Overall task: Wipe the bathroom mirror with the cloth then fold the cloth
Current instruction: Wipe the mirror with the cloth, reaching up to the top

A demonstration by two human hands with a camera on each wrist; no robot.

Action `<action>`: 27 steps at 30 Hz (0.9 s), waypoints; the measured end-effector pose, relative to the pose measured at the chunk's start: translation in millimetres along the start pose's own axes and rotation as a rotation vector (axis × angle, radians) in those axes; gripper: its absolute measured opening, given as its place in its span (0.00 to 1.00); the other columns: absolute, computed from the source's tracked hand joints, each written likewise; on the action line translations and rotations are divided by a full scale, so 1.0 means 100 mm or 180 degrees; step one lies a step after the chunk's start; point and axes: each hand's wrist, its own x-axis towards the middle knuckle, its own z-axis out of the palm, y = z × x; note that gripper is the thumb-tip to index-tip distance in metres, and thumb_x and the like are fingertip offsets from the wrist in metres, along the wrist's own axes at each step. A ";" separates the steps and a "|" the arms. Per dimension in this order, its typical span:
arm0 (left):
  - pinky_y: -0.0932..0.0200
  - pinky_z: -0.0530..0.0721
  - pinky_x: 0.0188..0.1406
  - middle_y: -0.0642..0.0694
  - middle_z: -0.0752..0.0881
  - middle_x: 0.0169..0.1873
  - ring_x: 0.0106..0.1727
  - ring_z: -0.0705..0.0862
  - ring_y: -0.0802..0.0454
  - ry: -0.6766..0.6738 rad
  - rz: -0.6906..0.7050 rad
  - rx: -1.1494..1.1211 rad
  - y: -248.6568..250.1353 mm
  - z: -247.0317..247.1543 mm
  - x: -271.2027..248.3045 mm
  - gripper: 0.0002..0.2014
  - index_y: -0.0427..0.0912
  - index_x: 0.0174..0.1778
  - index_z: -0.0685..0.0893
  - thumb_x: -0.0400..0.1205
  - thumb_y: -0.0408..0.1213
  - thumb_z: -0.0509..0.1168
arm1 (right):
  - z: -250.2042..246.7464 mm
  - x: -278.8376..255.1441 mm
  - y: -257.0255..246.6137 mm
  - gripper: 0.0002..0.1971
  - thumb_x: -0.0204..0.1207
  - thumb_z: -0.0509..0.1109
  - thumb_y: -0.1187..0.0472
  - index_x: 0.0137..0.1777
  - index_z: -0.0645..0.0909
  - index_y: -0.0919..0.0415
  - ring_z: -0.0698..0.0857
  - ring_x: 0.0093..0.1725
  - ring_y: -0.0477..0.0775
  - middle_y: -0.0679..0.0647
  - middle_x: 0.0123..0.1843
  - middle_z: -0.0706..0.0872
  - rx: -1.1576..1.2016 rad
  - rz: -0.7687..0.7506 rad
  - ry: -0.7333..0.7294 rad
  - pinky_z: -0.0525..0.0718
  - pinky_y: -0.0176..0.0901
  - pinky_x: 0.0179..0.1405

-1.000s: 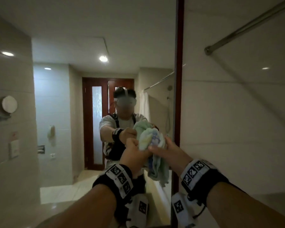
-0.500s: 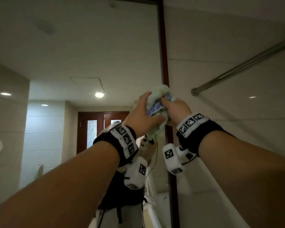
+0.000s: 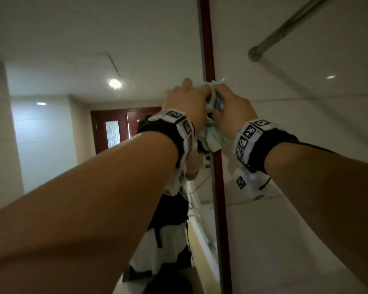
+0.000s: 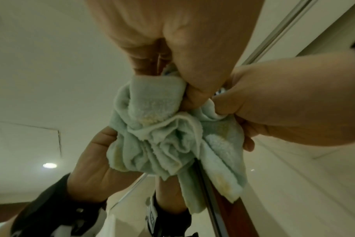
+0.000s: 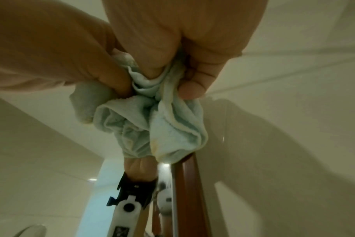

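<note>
A bunched pale green cloth [image 3: 213, 138] [image 4: 164, 136] [image 5: 162, 121] is held high against the right edge of the mirror [image 3: 94, 49], over its dark red wooden frame [image 3: 208, 60]. My left hand [image 3: 187, 100] [image 4: 184, 48] grips the cloth from the left. My right hand [image 3: 232, 107] [image 5: 172, 48] grips it from the right, thumb and fingers curled into the folds. Loose folds hang below both hands. The mirror reflects my arms, wrist bands and the room behind.
A tiled wall [image 3: 295, 209] lies right of the frame, with a metal rail [image 3: 285, 28] [image 4: 274, 32] running out from it overhead. The mirror reflects ceiling lights [image 3: 115, 83] and a dark red door [image 3: 113, 130].
Both hands have risen with the cloth from chest height to high up at the mirror's right frame, and the head view has tilted upward.
</note>
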 end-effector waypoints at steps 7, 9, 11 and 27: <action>0.49 0.79 0.52 0.44 0.74 0.56 0.56 0.79 0.41 -0.0306 -0.0028 -0.0347 0.14 0.75 -1.20 0.17 0.56 0.60 0.77 0.76 0.43 0.70 | 0.49 -1.20 0.43 0.09 0.78 0.66 0.58 0.57 0.73 0.51 0.86 0.42 0.58 0.54 0.45 0.87 0.0292 0.0216 -0.0297 0.86 0.55 0.42; 0.46 0.81 0.58 0.43 0.74 0.59 0.60 0.79 0.39 -0.0436 -0.0083 -0.0397 0.22 1.02 -1.60 0.17 0.56 0.59 0.76 0.76 0.44 0.70 | 0.70 -1.62 0.58 0.10 0.78 0.65 0.55 0.58 0.72 0.46 0.85 0.44 0.57 0.53 0.46 0.85 0.0178 0.0410 -0.0528 0.87 0.55 0.45; 0.45 0.82 0.60 0.39 0.72 0.65 0.66 0.76 0.35 -0.0683 -0.0214 -0.0505 0.32 1.31 -2.04 0.21 0.55 0.65 0.75 0.76 0.44 0.70 | 0.91 -2.08 0.74 0.11 0.78 0.63 0.53 0.60 0.72 0.42 0.85 0.47 0.56 0.51 0.50 0.84 0.0144 0.0560 -0.0791 0.87 0.55 0.48; 0.52 0.72 0.80 0.42 0.67 0.73 0.76 0.70 0.37 -0.1882 -0.1158 -0.1747 0.70 2.84 -4.39 0.33 0.52 0.82 0.72 0.78 0.42 0.71 | 1.82 -4.48 1.18 0.19 0.78 0.60 0.46 0.69 0.71 0.35 0.86 0.54 0.64 0.58 0.60 0.84 0.0408 0.2129 -0.1955 0.87 0.57 0.53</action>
